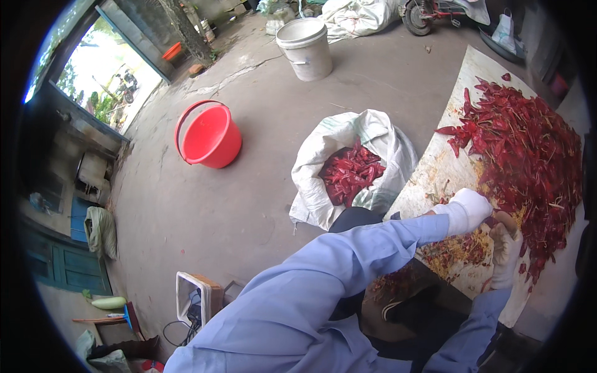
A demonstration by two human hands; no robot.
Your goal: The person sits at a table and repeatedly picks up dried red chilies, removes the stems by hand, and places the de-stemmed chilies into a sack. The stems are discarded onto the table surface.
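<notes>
My left hand (pixel 469 212), in a white glove, reaches over the near part of a pale board with its fingers closed. Close against it is my right hand (pixel 505 247), also gloved, with fingers curled in. A bit of dark red shows between the fingertips, but what each hand grips is too small to make out. Just beyond the hands, a big heap of dried red chilies (pixel 528 149) covers much of the board (pixel 435 163). Yellowish seeds and scraps (pixel 457 252) lie under and beside my wrists. To the left, an open white woven sack (pixel 309 163) contains more red chilies (pixel 351 174).
On the concrete floor stand a red bucket (pixel 227 140) and a whitish pail (pixel 313 65). A white-rimmed bin (pixel 208 292) is near my left arm. Full white sacks (pixel 357 17) and a red-framed cycle (pixel 429 13) are at the back. A doorway (pixel 102 81) opens at far left.
</notes>
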